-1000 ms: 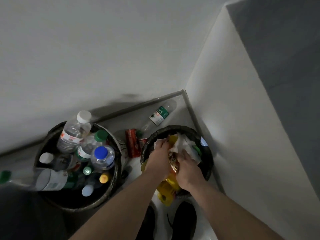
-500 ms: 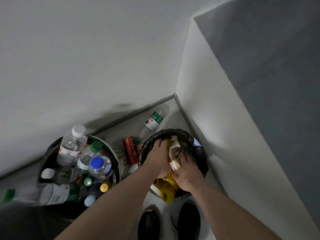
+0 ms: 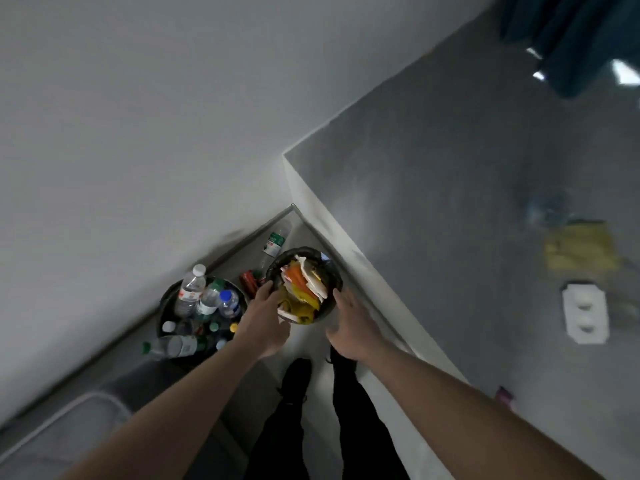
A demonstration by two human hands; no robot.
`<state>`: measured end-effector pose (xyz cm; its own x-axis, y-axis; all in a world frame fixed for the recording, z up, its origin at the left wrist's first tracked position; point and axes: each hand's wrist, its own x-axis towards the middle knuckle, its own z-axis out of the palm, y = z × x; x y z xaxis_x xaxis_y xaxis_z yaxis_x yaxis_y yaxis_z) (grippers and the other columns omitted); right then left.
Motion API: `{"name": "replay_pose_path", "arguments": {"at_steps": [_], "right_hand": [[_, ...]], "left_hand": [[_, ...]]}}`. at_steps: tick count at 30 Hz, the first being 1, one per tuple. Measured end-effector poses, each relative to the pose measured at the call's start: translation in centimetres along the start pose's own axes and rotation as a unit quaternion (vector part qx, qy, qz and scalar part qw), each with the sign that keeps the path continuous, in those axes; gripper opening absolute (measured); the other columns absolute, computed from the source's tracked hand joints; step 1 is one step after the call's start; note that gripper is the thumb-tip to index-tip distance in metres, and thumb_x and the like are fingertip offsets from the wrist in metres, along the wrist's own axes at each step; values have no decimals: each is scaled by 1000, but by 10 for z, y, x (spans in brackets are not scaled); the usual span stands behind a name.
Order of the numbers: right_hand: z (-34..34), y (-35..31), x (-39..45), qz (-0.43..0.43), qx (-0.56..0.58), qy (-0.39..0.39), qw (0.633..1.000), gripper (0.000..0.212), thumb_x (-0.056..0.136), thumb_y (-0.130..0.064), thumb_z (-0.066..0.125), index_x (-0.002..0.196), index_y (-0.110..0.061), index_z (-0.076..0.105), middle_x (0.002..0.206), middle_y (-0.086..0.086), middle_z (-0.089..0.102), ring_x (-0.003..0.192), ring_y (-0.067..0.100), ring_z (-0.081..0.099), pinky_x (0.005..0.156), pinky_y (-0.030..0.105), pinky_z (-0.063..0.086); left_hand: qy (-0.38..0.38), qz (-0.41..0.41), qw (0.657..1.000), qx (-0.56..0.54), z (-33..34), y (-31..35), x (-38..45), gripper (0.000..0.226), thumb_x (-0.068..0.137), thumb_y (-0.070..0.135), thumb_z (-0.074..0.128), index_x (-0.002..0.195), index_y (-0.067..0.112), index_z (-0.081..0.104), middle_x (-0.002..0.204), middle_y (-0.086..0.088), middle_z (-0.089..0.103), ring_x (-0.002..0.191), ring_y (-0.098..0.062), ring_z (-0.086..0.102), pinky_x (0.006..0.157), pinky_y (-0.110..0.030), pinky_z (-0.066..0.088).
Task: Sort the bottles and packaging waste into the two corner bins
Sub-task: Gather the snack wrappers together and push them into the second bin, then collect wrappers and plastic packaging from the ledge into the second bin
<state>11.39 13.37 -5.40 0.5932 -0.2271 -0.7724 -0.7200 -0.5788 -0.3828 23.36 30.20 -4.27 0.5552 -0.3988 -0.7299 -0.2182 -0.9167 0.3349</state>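
Fingers [image 3: 268, 289] of the left hand [image 3: 265, 322] lie loosely spread, their tips at the near-left rim of the waste bin [image 3: 331, 277]; whether they touch it I cannot tell. Those of the right hand [image 3: 348, 323] are also apart and relaxed, holding nothing, just off the bin's near-right rim. Between and just beyond the two sets of fingers sits the packaging [image 3: 303, 289], a heap of yellow, orange and white wrappers filling the bin and spilling over its near edge. Left of the left fingers stands the bottle bin [image 3: 166, 299], crammed with bottles [image 3: 207, 301], most upright with caps up; one bottle [image 3: 169, 346] lies across its near rim, long axis running left to right, green cap pointing left. Beyond the left fingertips, between the bins, is a red can [image 3: 248, 279]. Farthest off, a green-labelled bottle [image 3: 275, 242] lies on the floor in the corner, long axis running from the waste bin toward the corner.
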Motion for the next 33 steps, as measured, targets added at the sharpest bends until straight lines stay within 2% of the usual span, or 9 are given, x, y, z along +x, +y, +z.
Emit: {"name": "replay_pose_path", "arguments": {"at_steps": [2,5,10,17,19,21,26,33], "right_hand": [[-23,-1,-60,12,33,37,999,84,88,-35,56,160,-23,13,167,4,11,155,27,9,123,42,23],[-43,3,-147,41,70,90,993,70,95,-21,56,157,-19,24,165,3,19,153,24,15,119,31,21],[-40,25,-258,121,150,148,970,80,92,-31,61,160,-25,19,169,2,5,153,25,19,118,38,29],[-25,84,-377,178,230,235,928,79,92,-36,63,159,-23,24,169,3,7,153,23,19,120,33,25],[-19,106,-406,185,242,261,916,78,91,-37,64,158,-23,27,169,3,10,152,21,23,119,32,27],[-11,131,-437,191,259,283,903,78,91,-35,65,159,-26,27,167,2,14,151,20,25,117,31,29],[20,210,-507,206,297,305,881,78,90,-39,66,158,-29,28,168,1,13,149,21,31,116,35,35],[73,338,-601,217,288,298,884,78,91,-36,66,158,-27,27,168,0,12,149,21,31,116,36,35]], "left_hand": [[10,40,999,0,-20,21,-52,67,88,22,63,151,30,39,166,2,14,147,-29,32,114,-45,38],[11,113,994,9,-38,46,-117,68,86,27,65,150,34,42,166,3,16,146,-29,32,114,-44,36],[4,186,979,85,-52,77,-195,68,86,31,66,150,31,42,166,3,16,147,-28,27,116,-42,35],[-36,281,939,196,-39,151,-269,63,87,32,60,148,29,44,165,2,15,152,-29,16,121,-41,22],[-36,307,923,228,-26,178,-281,57,89,37,58,144,25,48,165,1,17,152,-28,19,120,-40,23],[-38,328,916,229,-6,205,-291,65,86,47,56,146,25,46,166,3,16,152,-28,21,120,-42,27],[-17,363,900,240,64,273,-328,64,90,34,65,149,29,43,167,2,15,147,-29,29,118,-43,33],[-2,330,916,226,178,313,-397,65,89,35,67,149,27,45,167,0,16,145,-29,35,117,-38,32]]}}
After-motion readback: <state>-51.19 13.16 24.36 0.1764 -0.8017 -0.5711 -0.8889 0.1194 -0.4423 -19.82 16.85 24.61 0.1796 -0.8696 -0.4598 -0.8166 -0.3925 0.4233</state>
